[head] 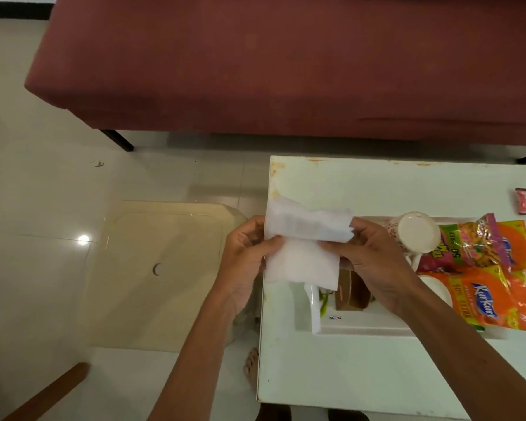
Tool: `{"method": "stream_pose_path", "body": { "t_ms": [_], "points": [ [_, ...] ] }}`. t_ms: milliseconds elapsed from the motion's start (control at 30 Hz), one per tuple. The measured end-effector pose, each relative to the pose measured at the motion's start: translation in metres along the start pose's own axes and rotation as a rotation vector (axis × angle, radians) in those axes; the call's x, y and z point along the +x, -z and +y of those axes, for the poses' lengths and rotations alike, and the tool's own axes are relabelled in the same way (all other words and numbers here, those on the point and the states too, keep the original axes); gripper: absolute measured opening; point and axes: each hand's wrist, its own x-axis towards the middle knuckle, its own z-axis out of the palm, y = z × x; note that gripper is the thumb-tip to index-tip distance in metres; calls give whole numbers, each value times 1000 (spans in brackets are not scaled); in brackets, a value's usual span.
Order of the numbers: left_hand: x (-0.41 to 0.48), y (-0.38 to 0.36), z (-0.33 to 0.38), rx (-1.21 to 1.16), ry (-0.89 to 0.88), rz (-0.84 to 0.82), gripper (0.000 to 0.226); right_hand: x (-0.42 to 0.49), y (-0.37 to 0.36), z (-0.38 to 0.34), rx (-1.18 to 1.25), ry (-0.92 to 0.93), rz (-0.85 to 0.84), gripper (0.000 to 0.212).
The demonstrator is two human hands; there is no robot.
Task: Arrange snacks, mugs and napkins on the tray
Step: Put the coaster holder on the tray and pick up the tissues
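"Where are the hands?"

"Both are raised and close together. The left hand (pixel 243 256) is just off the table's (pixel 346 366) left edge, fingers curled onto the left side of the napkin (pixel 301 259), pinching it."

"And the right?"

"The right hand (pixel 374 262) is over the table near that same edge, back of the hand up, fingertips and thumb pinching the napkin's right side."

"Arms?"

"Bare. The left forearm (pixel 189 344) reaches forward beside the table. The right forearm (pixel 468 344) slants in over the near right corner."
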Motion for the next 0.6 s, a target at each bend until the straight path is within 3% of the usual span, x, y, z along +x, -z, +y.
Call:
{"method": "stream_pose_path", "body": {
  "t_ms": [167,233,367,467,567,600],
  "points": [
    [-3,-22,-6,-221,126,68,35,-11,18,2,-62,35,-5,24],
    [-4,-30,-6,-255,153,58,27,-13,26,6,-132,72,12,25],
    [-4,-43,-9,37,119,-15,13,-15,41,10,-360,143,34,32],
    [-2,-50,-12,177,97,35,26,-23,54,7,-544,229,49,47],
    [0,-60,-12,330,89,85,26,-36,61,1,-713,422,131,30],
    [1,-63,-12,356,104,91,23,-41,59,-1,-823,461,110,36]
  ]
}}
